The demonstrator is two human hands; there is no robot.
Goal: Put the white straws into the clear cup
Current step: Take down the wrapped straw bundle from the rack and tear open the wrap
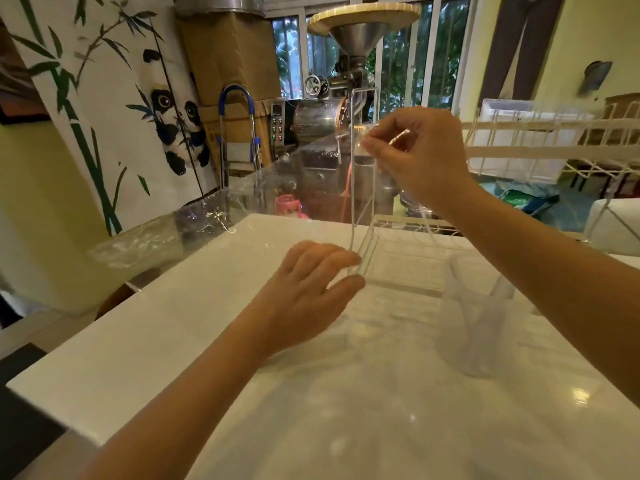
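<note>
A clear cup (479, 327) stands on the white table (242, 341) at the right, blurred, with white straws (502, 289) sticking out of its top. My right hand (419, 157) is raised above the table's far side, fingertips pinched on a thin white straw (425, 216) that hangs down behind the wrist. Its upper end is hidden in my fingers. My left hand (311, 285) is low on the table, left of the cup, with thumb and fingers closed around the near corner of a white wire rack (408, 258).
The wire rack has a tall thin upright loop (353, 168) rising beside my right hand. Crumpled clear plastic (194, 220) lies at the table's far left edge. White wire shelving (554, 147) stands at the right, and a metal machine with a funnel (356, 39) behind.
</note>
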